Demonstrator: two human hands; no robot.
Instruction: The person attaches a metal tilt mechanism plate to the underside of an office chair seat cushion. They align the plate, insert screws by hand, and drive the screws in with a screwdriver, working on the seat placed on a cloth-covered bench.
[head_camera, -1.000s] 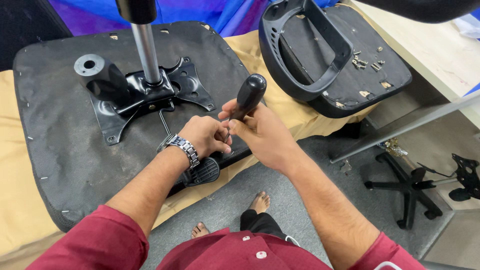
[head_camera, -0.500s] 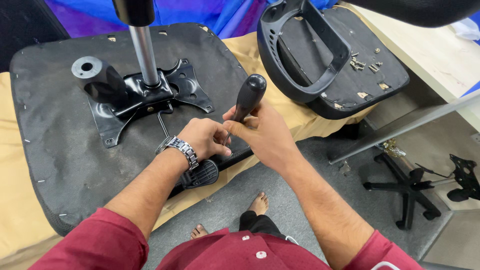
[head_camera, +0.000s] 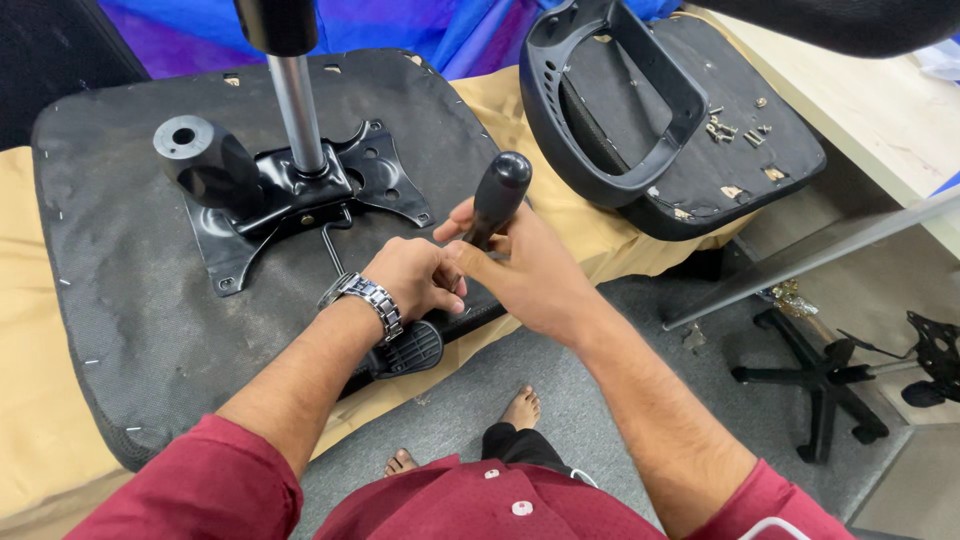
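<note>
An upturned office chair seat (head_camera: 130, 270) lies on a tan cloth, its black metal mechanism plate (head_camera: 300, 195) and chrome gas cylinder (head_camera: 297, 110) standing up from it. My right hand (head_camera: 530, 275) grips a screwdriver with a black handle (head_camera: 497, 195), held upright at the seat's near right edge. My left hand (head_camera: 415, 275), with a metal wristwatch (head_camera: 365, 300), pinches at the screwdriver's lower shaft right beside the right hand. The tip is hidden behind my fingers. A black lever paddle (head_camera: 410, 350) sticks out under my left wrist.
A second black seat part with a curved armrest frame (head_camera: 620, 110) and loose screws (head_camera: 735, 130) lies at the right on the cloth. A wooden table edge (head_camera: 880, 120) is far right. A black star chair base (head_camera: 830, 380) stands on the grey floor. My bare feet (head_camera: 520, 410) are below.
Both hands have stayed together on the screwdriver, with only a slight shift of the handle and fingers. The seat has not moved.
</note>
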